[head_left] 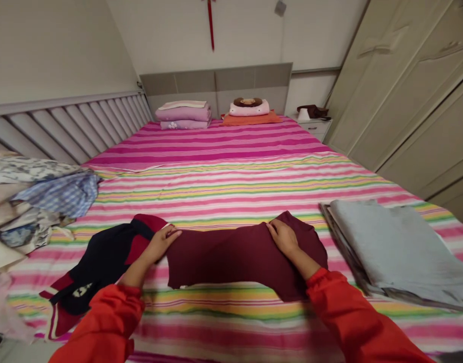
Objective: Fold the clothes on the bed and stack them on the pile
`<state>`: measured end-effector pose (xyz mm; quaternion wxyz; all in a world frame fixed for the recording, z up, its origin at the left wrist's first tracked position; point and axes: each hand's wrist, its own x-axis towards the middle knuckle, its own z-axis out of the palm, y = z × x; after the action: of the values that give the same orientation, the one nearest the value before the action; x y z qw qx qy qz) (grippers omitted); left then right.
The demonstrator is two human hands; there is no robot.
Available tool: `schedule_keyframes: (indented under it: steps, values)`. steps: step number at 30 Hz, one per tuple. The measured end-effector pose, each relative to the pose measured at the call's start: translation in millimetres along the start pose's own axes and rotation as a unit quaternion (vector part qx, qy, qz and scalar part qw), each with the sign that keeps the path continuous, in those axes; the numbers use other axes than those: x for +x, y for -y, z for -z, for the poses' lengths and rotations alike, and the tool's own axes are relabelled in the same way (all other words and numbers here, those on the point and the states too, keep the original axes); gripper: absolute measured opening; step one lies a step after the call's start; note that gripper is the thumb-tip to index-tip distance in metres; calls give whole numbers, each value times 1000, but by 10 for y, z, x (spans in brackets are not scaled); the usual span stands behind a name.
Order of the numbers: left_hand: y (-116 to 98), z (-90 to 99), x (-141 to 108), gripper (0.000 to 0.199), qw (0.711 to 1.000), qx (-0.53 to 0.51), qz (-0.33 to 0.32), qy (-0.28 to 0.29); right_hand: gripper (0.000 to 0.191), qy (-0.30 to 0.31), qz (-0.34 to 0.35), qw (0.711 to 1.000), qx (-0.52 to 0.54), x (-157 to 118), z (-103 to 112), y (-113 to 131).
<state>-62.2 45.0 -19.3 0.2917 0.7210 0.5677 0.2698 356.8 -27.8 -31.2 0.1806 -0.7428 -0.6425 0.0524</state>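
Note:
A maroon garment [224,254] lies folded into a long strip across the striped bed, wider at its right end. A small white tag shows at its lower left edge. My left hand [161,244] pinches the upper left corner of the cloth. Farther right, my right hand [284,237] has its fingers closed on the upper edge, near the wide end. Just left of it lies a navy and red garment [103,252] with white trim, partly covered by my left forearm. A stack of folded grey clothes [390,247] is to the right.
Loose clothes [57,196] are heaped along the left side by the bed rail [72,126]. Folded purple bedding [184,115] and a pink pillow [250,108] on orange cloth sit at the headboard [178,85]. A wardrobe [398,85] and nightstand [316,128] stand right.

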Motion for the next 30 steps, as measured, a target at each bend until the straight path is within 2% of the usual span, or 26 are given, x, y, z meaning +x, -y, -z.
schedule_keyframes:
  steps: [2, 5, 7, 9, 10, 12, 13, 15, 17, 18, 19, 21, 25, 28, 30]
  values:
    - [85, 37, 31, 53, 999, -16, 16, -34, 34, 5, -28, 1000, -12, -11, -19, -9]
    - [159, 63, 47, 44, 998, 42, 38, -40, 34, 8, -62, 998, -32, -11, -19, -17]
    - [114, 36, 36, 32, 991, 115, 60, -44, 33, 7, -69, 997, -40, -5, 8, 11]
    - [-39, -97, -2, 25, 982, 167, 50, -74, 33, -2, -65, 997, -45, -13, 33, 107]
    - [-156, -222, -33, 24, 980, 172, 23, -95, 33, -18, -47, 998, -41, -29, 33, 187]
    - [-443, -594, -116, 30, 980, 141, -74, -123, 37, -61, 33, 998, -3, -95, -11, 401]
    - [-593, -821, -159, 34, 980, 105, -130, -107, 40, -72, 90, 993, 26, -142, -56, 517]
    - [-852, -1265, -224, 43, 972, 44, -229, -26, 46, -53, 196, 976, 79, -248, -173, 703]
    - [-990, -1570, -244, 48, 966, 47, -253, 22, 49, 6, 230, 970, 83, -321, -285, 749]
    - [-1002, -1638, -237, 48, 966, 73, -246, 37, 50, 32, 223, 972, 68, -330, -324, 706]
    - [-976, -1646, -222, 48, 966, 109, -231, 43, 51, 50, 207, 976, 49, -318, -349, 623]
    - [-828, -1512, -179, 48, 962, 184, -196, 43, 52, 64, 168, 984, 9, -245, -354, 383]
    - [-379, -973, -91, 48, 957, 269, -109, -7, 52, 46, 109, 992, -39, -86, -291, -24]
    - [-152, -628, -63, 46, 957, 283, -40, -45, 52, 35, 72, 995, -54, -64, -267, -73]
    - [-114, -485, -61, 43, 960, 276, -26, -48, 53, 34, 60, 996, -57, -81, -260, -32]
